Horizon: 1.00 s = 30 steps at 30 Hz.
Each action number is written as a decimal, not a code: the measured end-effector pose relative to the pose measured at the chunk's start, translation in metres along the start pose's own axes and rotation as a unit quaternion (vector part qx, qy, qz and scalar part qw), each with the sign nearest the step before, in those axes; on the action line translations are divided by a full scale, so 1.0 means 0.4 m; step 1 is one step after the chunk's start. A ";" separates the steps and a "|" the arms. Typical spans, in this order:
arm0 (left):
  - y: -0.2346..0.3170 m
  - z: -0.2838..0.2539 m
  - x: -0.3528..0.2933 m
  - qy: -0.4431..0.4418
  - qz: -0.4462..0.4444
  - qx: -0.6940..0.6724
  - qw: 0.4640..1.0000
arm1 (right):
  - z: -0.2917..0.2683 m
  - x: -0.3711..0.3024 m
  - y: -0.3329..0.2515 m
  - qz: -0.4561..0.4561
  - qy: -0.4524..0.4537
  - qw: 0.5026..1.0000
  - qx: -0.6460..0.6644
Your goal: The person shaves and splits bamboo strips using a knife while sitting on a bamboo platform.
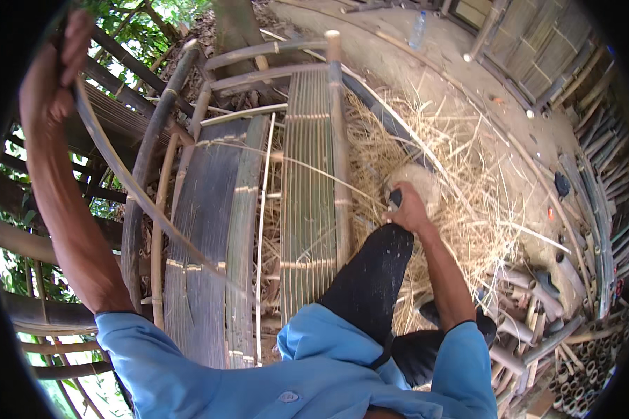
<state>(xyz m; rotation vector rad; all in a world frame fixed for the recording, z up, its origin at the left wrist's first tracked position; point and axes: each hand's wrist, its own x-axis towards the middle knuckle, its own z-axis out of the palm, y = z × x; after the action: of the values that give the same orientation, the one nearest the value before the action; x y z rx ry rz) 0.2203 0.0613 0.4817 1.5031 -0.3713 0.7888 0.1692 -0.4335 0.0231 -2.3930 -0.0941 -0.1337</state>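
Raised high at the far left, my left hand [59, 77] is blurred by motion and closed on a long bamboo strip [129, 183]. The strip curves down from it across the bamboo seat and blurs at its lower end. Beside my black-clad knee [377, 262], my right hand [410, 207] is closed around a small dark object [395, 198] whose kind I cannot make out. A thin pale strip [307, 167] runs over the seat toward my right hand; whether they touch is unclear.
A slatted bamboo bench [306, 174] with dark panels [206, 230] lies in front of me. Pale shavings [461, 202] cover the ground at right. Cut bamboo pieces [517, 335] are heaped at lower right. A plastic bottle [418, 31] stands far back.
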 end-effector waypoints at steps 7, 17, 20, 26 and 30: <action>-0.128 0.050 -0.170 -0.046 -0.190 0.003 0.981 | 0.200 0.088 0.061 -0.057 -0.102 0.988 -0.103; -0.393 -0.031 -0.608 0.004 -0.436 0.148 0.888 | 0.069 0.079 -0.007 0.035 0.007 0.995 -0.092; -0.426 -0.020 -0.734 0.006 -0.457 0.124 0.881 | -0.126 0.061 0.130 0.103 0.104 0.989 0.010; -0.489 -0.051 -1.024 -0.038 -0.437 0.201 0.876 | -0.473 -0.094 0.211 0.239 0.384 0.887 0.089; -0.502 -0.044 -1.137 -0.196 -0.400 0.330 0.832 | -0.555 -0.247 0.194 0.296 0.373 0.879 -0.005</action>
<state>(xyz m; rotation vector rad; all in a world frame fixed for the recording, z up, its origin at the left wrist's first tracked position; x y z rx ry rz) 0.0278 -0.0046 0.0276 2.2402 0.2920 -0.1139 0.0639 -0.6440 0.1210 -2.1064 0.9850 -0.7401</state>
